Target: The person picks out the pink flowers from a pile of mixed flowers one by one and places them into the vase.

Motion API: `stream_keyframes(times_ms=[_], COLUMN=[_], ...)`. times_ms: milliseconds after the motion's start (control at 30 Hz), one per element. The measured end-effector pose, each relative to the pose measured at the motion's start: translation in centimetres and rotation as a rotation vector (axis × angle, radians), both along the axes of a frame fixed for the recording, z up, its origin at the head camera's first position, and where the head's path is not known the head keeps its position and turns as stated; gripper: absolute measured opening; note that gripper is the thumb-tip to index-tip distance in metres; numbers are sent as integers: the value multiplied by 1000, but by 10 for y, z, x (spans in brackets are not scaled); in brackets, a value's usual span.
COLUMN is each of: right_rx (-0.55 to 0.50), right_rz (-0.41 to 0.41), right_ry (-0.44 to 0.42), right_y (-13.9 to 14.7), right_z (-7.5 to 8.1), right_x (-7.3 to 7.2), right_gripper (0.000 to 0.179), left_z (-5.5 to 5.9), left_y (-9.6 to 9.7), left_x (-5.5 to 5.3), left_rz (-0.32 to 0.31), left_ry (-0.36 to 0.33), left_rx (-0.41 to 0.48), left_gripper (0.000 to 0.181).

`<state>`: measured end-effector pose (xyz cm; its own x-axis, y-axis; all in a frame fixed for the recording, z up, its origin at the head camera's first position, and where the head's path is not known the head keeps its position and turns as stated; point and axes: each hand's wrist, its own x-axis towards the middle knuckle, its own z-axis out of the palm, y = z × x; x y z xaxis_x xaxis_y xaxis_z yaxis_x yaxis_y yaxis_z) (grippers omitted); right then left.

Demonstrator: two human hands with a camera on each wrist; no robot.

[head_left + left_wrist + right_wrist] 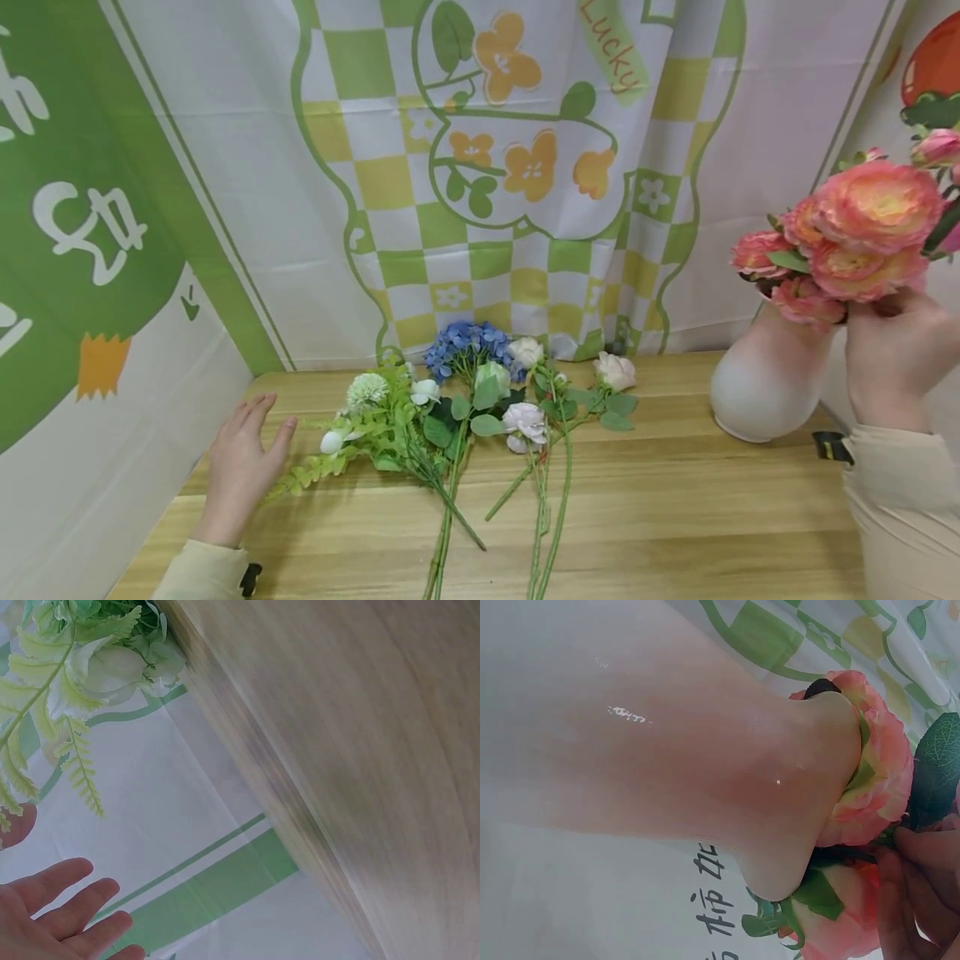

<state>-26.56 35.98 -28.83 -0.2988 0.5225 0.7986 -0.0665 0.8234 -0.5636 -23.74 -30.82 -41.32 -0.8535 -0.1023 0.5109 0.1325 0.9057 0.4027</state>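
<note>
My right hand [896, 354] is at the mouth of a pink-and-white vase [772, 375], its fingers curled among coral-pink artificial flowers [862, 242]. In the right wrist view, thumb and finger pinch a green flower stem [885, 838] beside the vase's flared lip [840, 739]. Blooms crowd over that lip, and the stems inside are hidden. At the left of the table, my left hand [243, 458] holds nothing, fingers spread. It is nearest to a pale green fern spray [311, 473] with white blossoms.
Several cut artificial flowers lie mid-table: a blue hydrangea [468, 346], a pale pink rose [615, 371] and a lilac-white flower [525, 423], their long stems pointing toward the front. Behind the wooden table [675, 517] hangs a green-and-white checked cloth [457, 258].
</note>
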Motion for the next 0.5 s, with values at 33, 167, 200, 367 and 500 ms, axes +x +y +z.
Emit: stream_keyframes(times_ms=[33,167,200,367,500], right_rx=[-3,9,25,42,-1], right_rz=[-5,-12,-12,-20,-8], right_ry=[-6,-24,-19,-13,-37], right_y=[1,4,5,7,7], right_z=[-1,-1,-2,-4,-7], right_x=[1,3,3,2,2], right_gripper=[31,33,33,25,19], left_z=[0,1,1,1,1], left_y=[0,1,1,1,0], left_x=[0,0,0,1,1], left_rz=[-1,-6,-7,-7,-3], left_ry=[0,-4,-5,2,3], left_rx=[1,9,10,4,2], left_gripper=[56,56,56,55,55])
